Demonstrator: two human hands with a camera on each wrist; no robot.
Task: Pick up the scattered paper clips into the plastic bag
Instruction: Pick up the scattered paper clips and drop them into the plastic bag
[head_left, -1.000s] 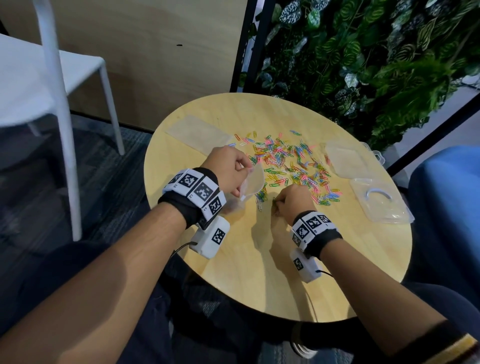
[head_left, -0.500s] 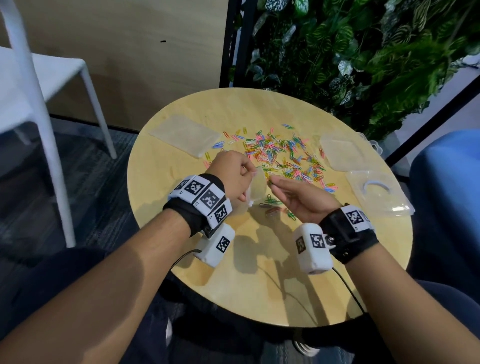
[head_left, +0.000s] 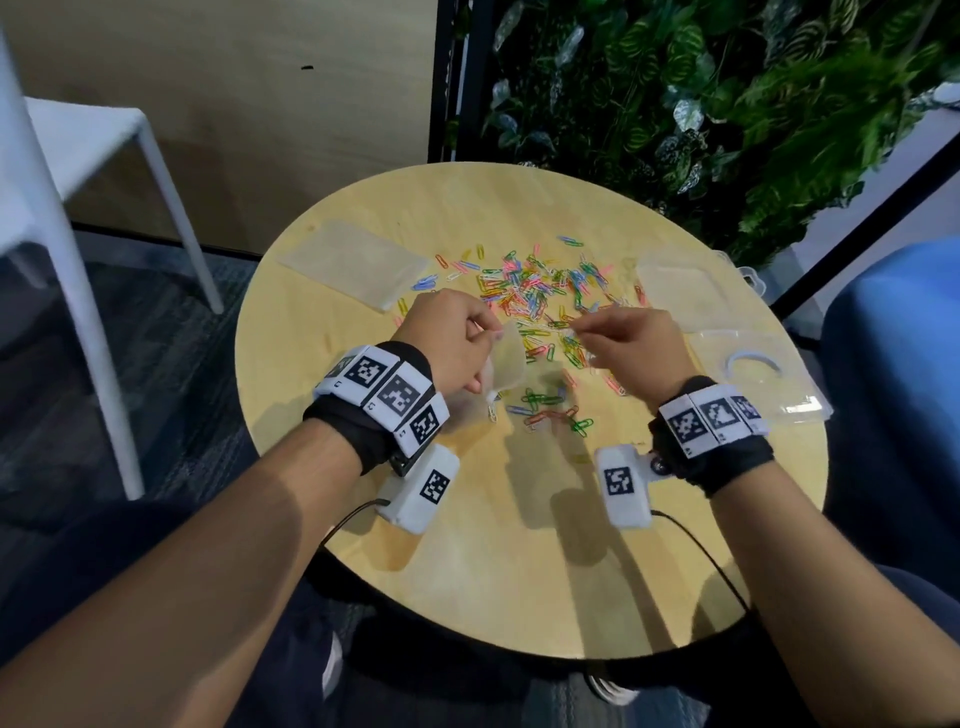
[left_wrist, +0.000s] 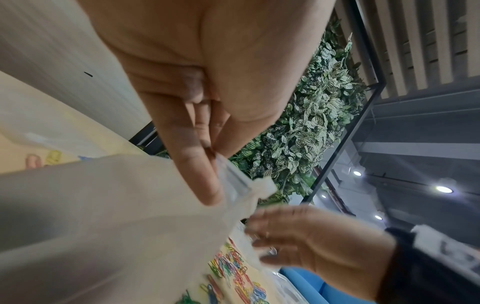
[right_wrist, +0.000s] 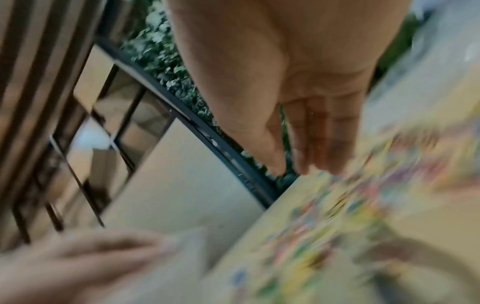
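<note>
Since half a second ago the right hand (head_left: 631, 348) has turned from palm-up beside the bag to reaching leftward toward the bag's mouth, fingers stretched out, and several paper clips now lie loose on the table under both hands. Whether its fingertips pinch a clip or the bag's edge I cannot tell; the right wrist view is badly blurred and shows only fingers held fairly straight. The left hand (head_left: 452, 340) pinches the plastic bag (head_left: 506, 361) by its top strip between thumb and fingers, as the left wrist view shows plainly, and the bag hangs down from that pinch above the table.

Most of the coloured paper clips (head_left: 540, 291) lie scattered just beyond the hands, with a smaller group (head_left: 550, 410) nearer the person, below the bag. All of this sits on a round wooden table (head_left: 519, 571). A flat clear sheet (head_left: 353, 262) lies at the far left, and an opened clear plastic box (head_left: 748, 364) rests at the right edge.
</note>
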